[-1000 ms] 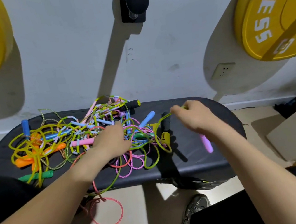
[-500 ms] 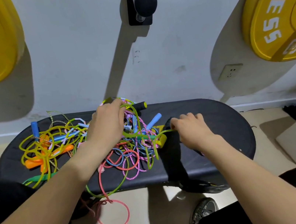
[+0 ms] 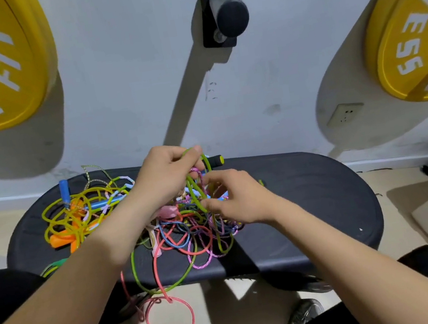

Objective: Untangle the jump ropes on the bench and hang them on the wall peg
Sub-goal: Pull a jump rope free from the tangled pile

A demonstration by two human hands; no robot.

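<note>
Green is the colour to watch. You hold the thin green plastic jump rope [image 3: 192,190] with both hands. Your left hand [image 3: 166,179] has its fingers curled round the top of a green loop, lifted a little over the heap. Your right hand [image 3: 238,200] pinches the same rope lower down, nearer to you. So the rope runs up and down between your hands, left on top, right below. Its other parts dip into the heap of tangled coloured jump ropes [image 3: 191,235] on the black padded bench [image 3: 311,202]. The black round wall peg [image 3: 228,11] sticks out high above, past your left hand. I think that hand is nearer for the lift, once the rope comes free.
</note>
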